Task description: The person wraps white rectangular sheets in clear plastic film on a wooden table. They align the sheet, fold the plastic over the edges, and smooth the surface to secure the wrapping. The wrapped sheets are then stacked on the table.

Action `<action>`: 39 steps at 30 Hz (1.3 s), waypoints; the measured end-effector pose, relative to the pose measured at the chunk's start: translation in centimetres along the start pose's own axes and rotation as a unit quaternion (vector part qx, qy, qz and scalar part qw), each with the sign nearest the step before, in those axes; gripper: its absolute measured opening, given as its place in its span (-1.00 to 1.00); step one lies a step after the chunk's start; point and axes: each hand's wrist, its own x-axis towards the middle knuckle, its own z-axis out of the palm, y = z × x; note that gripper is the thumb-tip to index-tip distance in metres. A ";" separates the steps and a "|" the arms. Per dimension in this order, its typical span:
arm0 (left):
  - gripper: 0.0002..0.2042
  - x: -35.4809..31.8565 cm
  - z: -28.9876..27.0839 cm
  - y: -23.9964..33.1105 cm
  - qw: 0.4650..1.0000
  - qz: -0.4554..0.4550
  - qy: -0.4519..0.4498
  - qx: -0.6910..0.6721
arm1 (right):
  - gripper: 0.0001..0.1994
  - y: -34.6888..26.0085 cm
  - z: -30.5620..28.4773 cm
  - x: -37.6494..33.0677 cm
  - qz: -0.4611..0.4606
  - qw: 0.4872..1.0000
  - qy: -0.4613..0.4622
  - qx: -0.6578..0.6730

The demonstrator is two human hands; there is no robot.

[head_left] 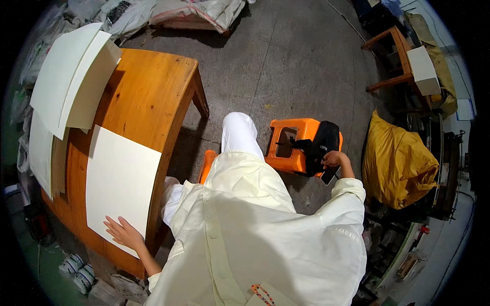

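Note:
My left hand (124,234) lies flat with its fingers spread on the lower end of a large white sheet (125,181). That sheet rests along the near edge of a wooden table (148,86) on my left. On my right, my right hand (334,160) is closed at the edge of a black bag (326,140), which lies on an orange plastic stool (292,162). What its fingers grip is hidden. Just below this hand shows a small dark flat thing (328,176) with a light edge, like a phone.
More large white sheets (66,76) stand stacked on the table's far left. White sacks (196,15) lie on the floor beyond. To the right are a yellow cloth-covered bundle (400,160) and a wooden frame stand (393,61) with a white block against it. White cans (81,275) stand at lower left.

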 end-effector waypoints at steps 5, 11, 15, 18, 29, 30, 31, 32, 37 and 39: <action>-0.44 0.1 -1.2 1.1 1.000 -0.011 -0.007 0.004 | -0.74 2.2 -0.2 1.2 0.154 0.964 0.201 -0.077; -0.44 -0.4 -2.3 2.5 0.998 -0.051 -0.036 0.021 | -0.69 3.5 1.5 2.1 0.209 0.898 0.388 -0.005; -0.44 -0.8 -2.9 2.8 0.998 -0.059 -0.031 0.003 | -0.72 3.9 3.2 2.9 0.221 0.868 0.444 0.034; -0.44 -0.5 -3.1 3.2 0.998 -0.057 -0.032 -0.003 | -0.85 4.6 4.7 4.1 0.254 0.834 0.486 0.067; -0.42 -0.9 -4.2 3.6 0.996 -0.068 -0.046 -0.023 | -0.64 -3.2 8.2 7.3 -0.061 0.760 0.641 -0.092; -0.41 -0.6 -3.2 3.1 0.997 -0.066 -0.033 -0.026 | -0.60 -3.3 9.0 7.5 -0.057 0.782 0.615 -0.087; -0.40 -0.8 -2.6 2.3 0.996 -0.077 -0.018 -0.027 | -0.56 -4.0 8.9 7.7 -0.063 0.801 0.588 -0.090; -0.38 -1.2 -5.0 4.3 0.995 -0.100 0.016 0.017 | -0.53 -3.8 9.0 7.8 -0.054 0.809 0.578 -0.091; -0.36 5.5 -21.4 3.2 0.839 0.091 0.508 -0.172 | -0.37 -2.3 9.7 9.6 -0.003 0.819 0.551 -0.159; -0.50 6.5 -26.1 -1.8 0.913 0.119 0.329 -0.210 | -0.31 -2.7 9.5 10.0 0.003 0.821 0.543 -0.176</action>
